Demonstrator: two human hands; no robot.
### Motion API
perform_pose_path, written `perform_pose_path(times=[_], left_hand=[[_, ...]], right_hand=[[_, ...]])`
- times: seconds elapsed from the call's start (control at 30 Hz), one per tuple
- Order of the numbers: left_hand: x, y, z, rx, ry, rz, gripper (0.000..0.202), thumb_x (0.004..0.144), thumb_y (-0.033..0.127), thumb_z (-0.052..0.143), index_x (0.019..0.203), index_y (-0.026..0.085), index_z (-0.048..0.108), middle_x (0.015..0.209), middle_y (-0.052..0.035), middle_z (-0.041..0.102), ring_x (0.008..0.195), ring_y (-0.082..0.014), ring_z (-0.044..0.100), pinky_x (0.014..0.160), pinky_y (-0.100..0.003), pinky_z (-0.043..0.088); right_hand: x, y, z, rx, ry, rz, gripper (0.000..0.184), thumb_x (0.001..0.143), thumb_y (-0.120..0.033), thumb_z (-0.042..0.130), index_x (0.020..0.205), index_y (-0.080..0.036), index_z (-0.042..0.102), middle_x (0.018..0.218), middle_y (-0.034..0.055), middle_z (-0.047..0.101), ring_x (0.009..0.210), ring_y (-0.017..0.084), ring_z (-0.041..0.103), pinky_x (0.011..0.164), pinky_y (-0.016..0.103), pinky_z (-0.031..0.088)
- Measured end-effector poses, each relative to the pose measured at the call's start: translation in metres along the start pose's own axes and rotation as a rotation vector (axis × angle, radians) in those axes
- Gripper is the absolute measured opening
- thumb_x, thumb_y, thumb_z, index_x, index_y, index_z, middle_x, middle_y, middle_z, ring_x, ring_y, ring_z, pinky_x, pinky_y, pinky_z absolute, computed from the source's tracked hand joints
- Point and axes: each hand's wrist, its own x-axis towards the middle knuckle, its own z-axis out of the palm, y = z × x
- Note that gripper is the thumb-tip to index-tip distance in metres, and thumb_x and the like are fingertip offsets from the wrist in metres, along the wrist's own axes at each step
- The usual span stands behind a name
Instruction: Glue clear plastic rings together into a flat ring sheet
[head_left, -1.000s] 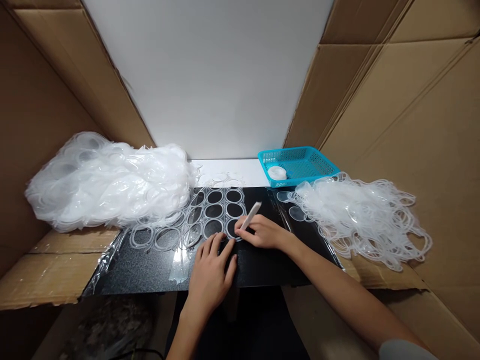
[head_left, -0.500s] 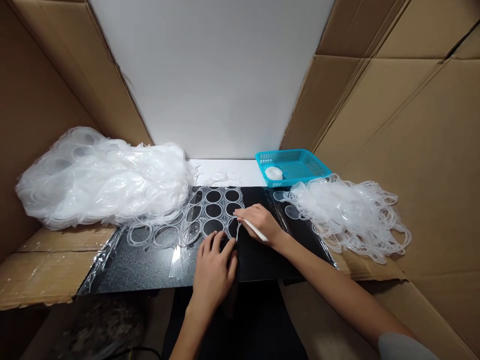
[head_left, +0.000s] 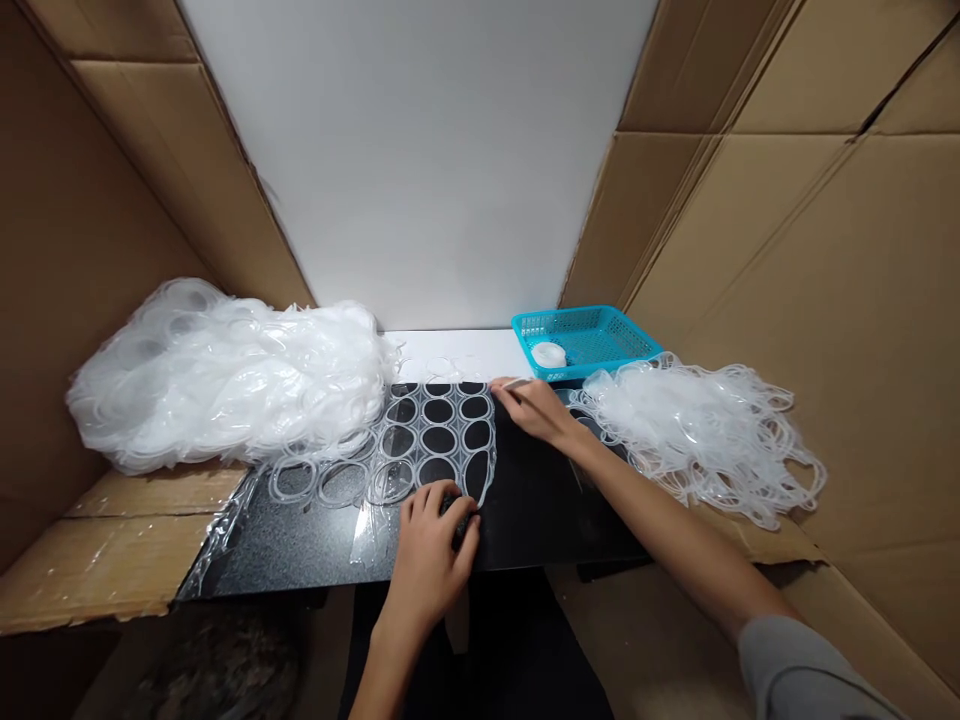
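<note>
A clear plastic sheet of joined rings (head_left: 458, 423) lies flat on the black tabletop in front of me. On its near edge rest the spread fingertips of my left hand (head_left: 435, 540). My right hand (head_left: 541, 408) is closed around a slim white pen-shaped tool (head_left: 517, 383), at the sheet's far right corner; the tool's tip is too small to make out. Loose clear rings (head_left: 341, 482) spread to the left of the sheet, running up to a big heap of clear plastic rings and sheets (head_left: 247, 375).
At the back right stands a turquoise basket (head_left: 600, 368) holding a small stack of white discs (head_left: 549, 355). A tangle of clear ring strips (head_left: 697, 425) covers the table's right side. Cardboard walls (head_left: 787, 330) and a white panel (head_left: 442, 170) enclose the black tabletop (head_left: 525, 520).
My right hand has moved away from me along the sheet's right edge, from the near rings to the far corner. My left hand stays on the near edge. The view has shifted slightly.
</note>
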Motion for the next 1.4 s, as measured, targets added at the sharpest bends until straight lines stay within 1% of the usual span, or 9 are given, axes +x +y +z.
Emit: perform_pose_path(times=[0.1, 0.27, 0.33, 0.43, 0.67, 0.97, 1.07, 1.23, 1.4], left_hand=[[0.009, 0.003, 0.004, 0.034, 0.078, 0.013, 0.020, 0.102, 0.018, 0.052, 0.111, 0.023, 0.069, 0.125, -0.0112, 0.068, 0.116, -0.0293, 0.063, 0.098, -0.051, 0.051], [0.032, 0.006, 0.024, 0.035, 0.017, 0.097, 0.037, 0.102, 0.021, 0.055, 0.138, 0.021, 0.061, 0.147, -0.0134, 0.062, 0.137, -0.0314, 0.056, 0.111, -0.053, 0.048], [0.035, 0.004, 0.032, 0.058, -0.019, 0.101, 0.044, 0.102, 0.025, 0.057, 0.146, 0.021, 0.057, 0.153, -0.0132, 0.060, 0.142, -0.0338, 0.053, 0.115, -0.056, 0.046], [0.033, -0.001, 0.037, 0.058, -0.030, 0.125, 0.043, 0.103, 0.025, 0.055, 0.146, 0.021, 0.058, 0.154, -0.0116, 0.060, 0.145, -0.0335, 0.051, 0.117, -0.057, 0.044], [0.030, -0.002, 0.036, 0.059, -0.021, 0.147, 0.040, 0.103, 0.024, 0.053, 0.142, 0.021, 0.060, 0.152, -0.0107, 0.062, 0.144, -0.0329, 0.053, 0.118, -0.057, 0.044], [0.032, -0.003, 0.037, 0.026, 0.005, 0.156, 0.039, 0.102, 0.026, 0.055, 0.140, 0.022, 0.061, 0.150, -0.0108, 0.063, 0.143, -0.0338, 0.053, 0.118, -0.056, 0.044], [0.032, -0.001, 0.038, 0.023, 0.010, 0.137, 0.041, 0.102, 0.026, 0.055, 0.143, 0.022, 0.059, 0.151, -0.0114, 0.062, 0.144, -0.0326, 0.053, 0.119, -0.055, 0.042], [0.035, 0.002, 0.039, 0.028, -0.003, 0.074, 0.050, 0.103, 0.031, 0.055, 0.151, 0.021, 0.049, 0.149, -0.0135, 0.061, 0.139, -0.0322, 0.056, 0.117, -0.055, 0.042], [0.039, 0.000, 0.038, -0.013, -0.028, 0.022, 0.045, 0.101, 0.031, 0.058, 0.144, 0.022, 0.052, 0.145, -0.0137, 0.062, 0.136, -0.0327, 0.057, 0.114, -0.054, 0.043]], right_hand=[[-0.016, -0.009, 0.008, 0.258, -0.187, -0.045, 0.033, 0.107, -0.040, 0.054, 0.108, -0.020, 0.081, 0.115, 0.0099, 0.081, 0.109, 0.025, 0.077, 0.101, 0.040, 0.058], [-0.029, -0.015, 0.024, 0.429, -0.162, 0.081, 0.044, 0.106, -0.050, 0.053, 0.097, -0.017, 0.080, 0.104, 0.0104, 0.081, 0.101, 0.023, 0.077, 0.098, 0.038, 0.059], [-0.030, -0.015, 0.026, 0.438, -0.165, 0.088, 0.045, 0.106, -0.051, 0.053, 0.096, -0.016, 0.080, 0.104, 0.0105, 0.081, 0.101, 0.023, 0.076, 0.099, 0.038, 0.058], [-0.030, -0.015, 0.026, 0.420, -0.157, 0.089, 0.044, 0.107, -0.049, 0.052, 0.096, -0.016, 0.079, 0.102, 0.0103, 0.080, 0.100, 0.022, 0.076, 0.098, 0.038, 0.058], [-0.035, -0.015, 0.025, 0.324, -0.184, 0.045, 0.030, 0.106, -0.038, 0.058, 0.096, -0.018, 0.079, 0.101, 0.0089, 0.081, 0.101, 0.023, 0.076, 0.102, 0.038, 0.057], [-0.036, -0.015, 0.023, 0.283, -0.192, 0.039, 0.026, 0.106, -0.034, 0.058, 0.097, -0.018, 0.077, 0.103, 0.0087, 0.081, 0.100, 0.022, 0.076, 0.099, 0.037, 0.059], [-0.037, -0.017, 0.020, 0.232, -0.214, -0.023, 0.024, 0.106, -0.031, 0.058, 0.098, -0.019, 0.076, 0.103, 0.0083, 0.080, 0.101, 0.022, 0.075, 0.099, 0.037, 0.058], [-0.036, -0.021, 0.013, 0.111, -0.276, -0.262, 0.025, 0.110, -0.028, 0.049, 0.103, -0.020, 0.072, 0.100, 0.0070, 0.079, 0.095, 0.020, 0.073, 0.093, 0.036, 0.054], [-0.038, -0.020, 0.021, -0.107, -0.195, -0.450, 0.025, 0.111, -0.029, 0.048, 0.112, -0.018, 0.071, 0.110, 0.0117, 0.081, 0.101, 0.022, 0.074, 0.091, 0.039, 0.052]])
